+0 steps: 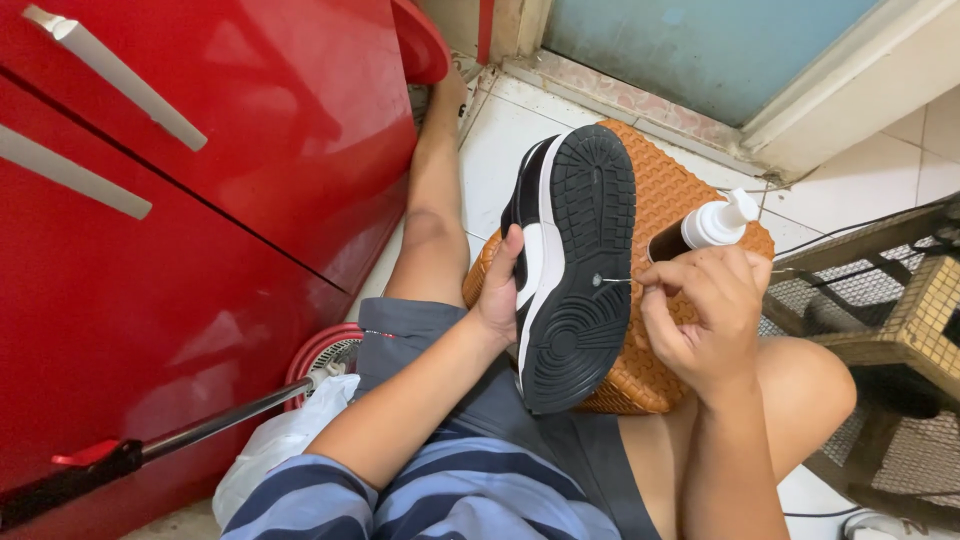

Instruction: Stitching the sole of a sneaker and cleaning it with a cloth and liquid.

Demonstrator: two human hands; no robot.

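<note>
From the head view, I look down at my own lap; my left hand (497, 290) grips a black and white sneaker (570, 265) by its side, fingers closed around the upper, thumb lying on the white part near the edge of the sole; the sole is turned up toward me, and its long axis runs from about 12 o'clock at the toe end to 6 o'clock at the heel end, a little tilted.

My right hand (705, 305) is at 3 o'clock from the shoe, just beside it; its fingers are pressed together in a pinch on a thin needle (612, 281), whose tip touches the black sole near its right edge, about the middle of its length; the needle lies nearly horizontal, pointing to 9 o'clock; this hand is the nearer one to that point, and its wrist is bent inward.

Behind my right hand, at 12 o'clock from it, stands a dark bottle with a white pump top (712, 225), on an orange woven stool (670, 190); the shoe rests partly over this stool; at 9 o'clock is a red cabinet (200, 250).
</note>
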